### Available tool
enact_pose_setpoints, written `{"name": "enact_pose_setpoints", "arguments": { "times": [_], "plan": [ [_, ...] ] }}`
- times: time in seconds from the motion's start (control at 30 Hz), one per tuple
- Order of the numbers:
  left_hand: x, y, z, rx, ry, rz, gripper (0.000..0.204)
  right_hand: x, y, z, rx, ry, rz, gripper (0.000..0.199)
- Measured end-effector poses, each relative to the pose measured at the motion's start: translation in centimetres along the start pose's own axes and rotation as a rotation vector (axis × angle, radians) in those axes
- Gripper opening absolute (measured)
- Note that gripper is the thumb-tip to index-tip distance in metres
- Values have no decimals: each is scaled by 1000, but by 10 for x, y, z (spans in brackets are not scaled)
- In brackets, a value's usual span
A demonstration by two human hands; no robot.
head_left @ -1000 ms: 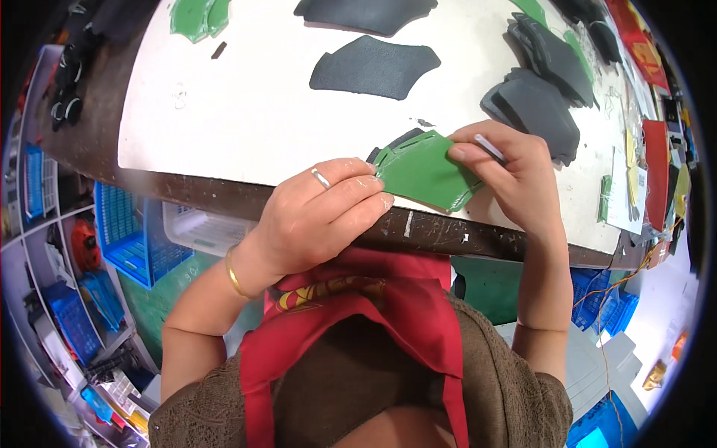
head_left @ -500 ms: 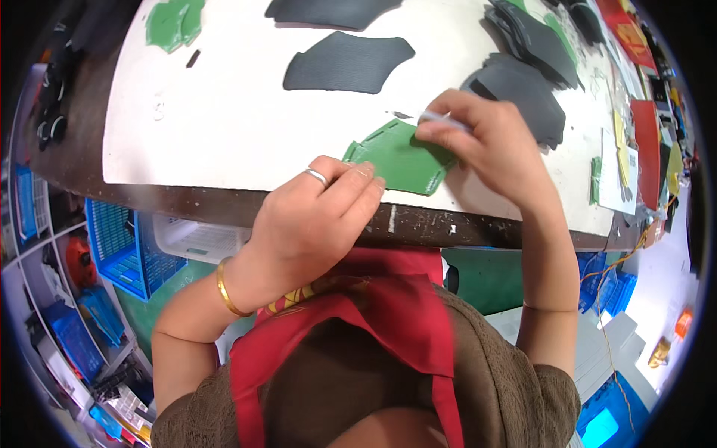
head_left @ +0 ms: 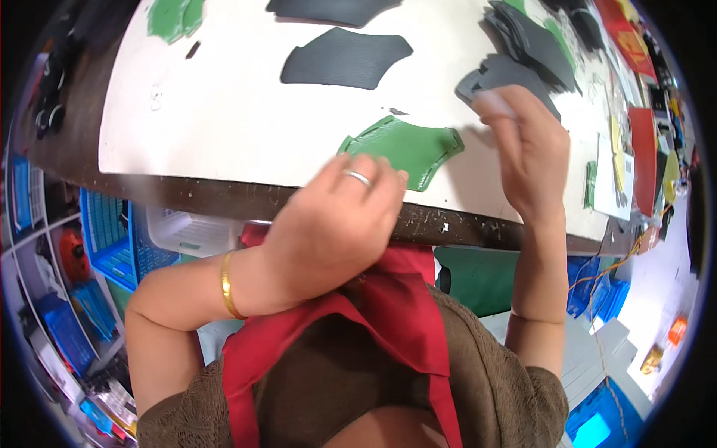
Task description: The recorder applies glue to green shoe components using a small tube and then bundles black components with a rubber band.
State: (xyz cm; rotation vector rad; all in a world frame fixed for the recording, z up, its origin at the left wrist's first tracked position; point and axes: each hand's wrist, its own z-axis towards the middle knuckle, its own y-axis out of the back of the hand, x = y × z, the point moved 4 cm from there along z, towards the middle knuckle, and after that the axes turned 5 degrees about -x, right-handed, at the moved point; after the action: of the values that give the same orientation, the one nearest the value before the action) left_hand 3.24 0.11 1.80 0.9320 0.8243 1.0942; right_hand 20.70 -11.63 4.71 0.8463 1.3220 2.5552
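Head view: green template [head_left: 418, 149] lies partly under left hand [head_left: 336, 216], right hand [head_left: 529, 145] apart.

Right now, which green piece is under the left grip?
The green piece nearest the red apron; the left grip covers its left corner. The other green pieces lie farther off.

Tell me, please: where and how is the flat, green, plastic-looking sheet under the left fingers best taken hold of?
Probably pinch the flat green sheet at its right corner, coming from the right: this corner juts out uncovered, while the ringed left hand covers the lower-left part.
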Motion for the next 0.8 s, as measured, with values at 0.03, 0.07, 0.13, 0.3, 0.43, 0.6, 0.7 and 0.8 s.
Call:
{"name": "enact_pose_setpoints", "arguments": {
  "times": [0.03,0.07,0.13,0.3,0.43,0.6,0.7,0.8],
  "plan": [
    [-4,0,1,1,16,6,39,3,5,2,-39,46,39,19],
    [-9,-1,2,19,-8,35,40,7,4,4,-30,58,50,19],
    [-15,-4,1,4,-30,116,41,17,-7,7,134,91,112,28],
    [-17,-8,-5,-69,-46,95,41,55,-52,15,517,38,421,24],
    [-17,-9,-8,-29,-25,49,43,68,-57,24,533,275,295,14],
    [-15,-6,-1,-73,-9,106,37,46,-49,33,407,259,86,23],
    [-15,-6,0,-47,-10,119,36,33,-39,34,401,195,53,22],
    [-14,-6,0,-52,-12,126,33,25,-23,36,280,225,-210,22]
  ]
}}
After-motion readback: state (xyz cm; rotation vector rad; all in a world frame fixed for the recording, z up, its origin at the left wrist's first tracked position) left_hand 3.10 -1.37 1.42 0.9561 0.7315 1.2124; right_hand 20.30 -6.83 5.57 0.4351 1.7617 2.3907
